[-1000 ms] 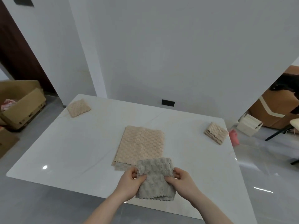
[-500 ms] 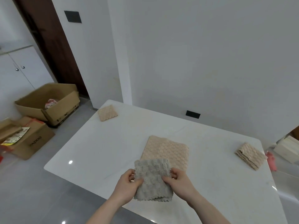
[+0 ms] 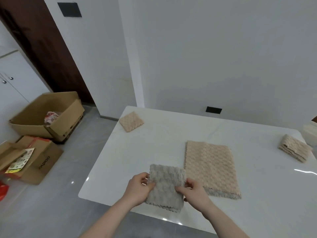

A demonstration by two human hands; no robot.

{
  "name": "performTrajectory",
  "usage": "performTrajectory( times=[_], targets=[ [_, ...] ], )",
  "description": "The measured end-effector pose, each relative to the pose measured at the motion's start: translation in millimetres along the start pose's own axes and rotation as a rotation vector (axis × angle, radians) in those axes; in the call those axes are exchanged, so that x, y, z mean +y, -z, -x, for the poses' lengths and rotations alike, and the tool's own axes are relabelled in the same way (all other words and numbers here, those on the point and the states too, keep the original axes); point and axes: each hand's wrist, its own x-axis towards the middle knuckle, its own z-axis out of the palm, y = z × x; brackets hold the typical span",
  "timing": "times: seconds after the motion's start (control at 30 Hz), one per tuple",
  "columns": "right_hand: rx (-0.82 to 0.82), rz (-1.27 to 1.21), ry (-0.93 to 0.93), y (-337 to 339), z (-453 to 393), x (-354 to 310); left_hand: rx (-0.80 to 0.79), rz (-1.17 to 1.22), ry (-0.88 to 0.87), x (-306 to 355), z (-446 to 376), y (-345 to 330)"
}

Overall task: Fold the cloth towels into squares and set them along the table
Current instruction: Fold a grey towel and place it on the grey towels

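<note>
A folded grey towel (image 3: pixel 165 184) is held above the near left part of the white table (image 3: pixel 137 152). My left hand (image 3: pixel 138 188) pinches its left edge and my right hand (image 3: pixel 193 188) pinches its right edge. To the right of it lies a flat stack of unfolded towels (image 3: pixel 210 166), beige on top with a grey edge showing at the near side. A folded beige square (image 3: pixel 131 121) lies at the far left corner. A pile of folded beige towels (image 3: pixel 294 150) sits at the right edge.
On the grey floor left of the table stand an open cardboard box (image 3: pixel 46 115) and flattened boxes (image 3: pixel 29 158). A white wall runs behind the table, with a dark outlet (image 3: pixel 213 110) low on it. A white box (image 3: pixel 310 136) sits beyond the right edge.
The view has swung left and the grey towel, still held in both hands, now sits left of the unfolded stack instead of in front of it.
</note>
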Motion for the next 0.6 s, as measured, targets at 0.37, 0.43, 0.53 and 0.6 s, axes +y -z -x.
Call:
performTrajectory(
  times=[0.37,0.43,0.53,0.6],
  targets=[
    [0.04,0.007,0.031,-59,-22,-31,-0.021,0.174,0.107,-44,-2,46],
    [0.037,0.028,0.038,-70,-27,-39,-0.018,0.207,0.135,-50,-9,58],
    [0.045,0.053,0.055,-92,-46,-58,-0.03,0.256,0.151,-61,-35,82],
    [0.059,0.064,0.052,-108,-63,-74,-0.055,0.272,0.157,-65,-58,99]
  ],
)
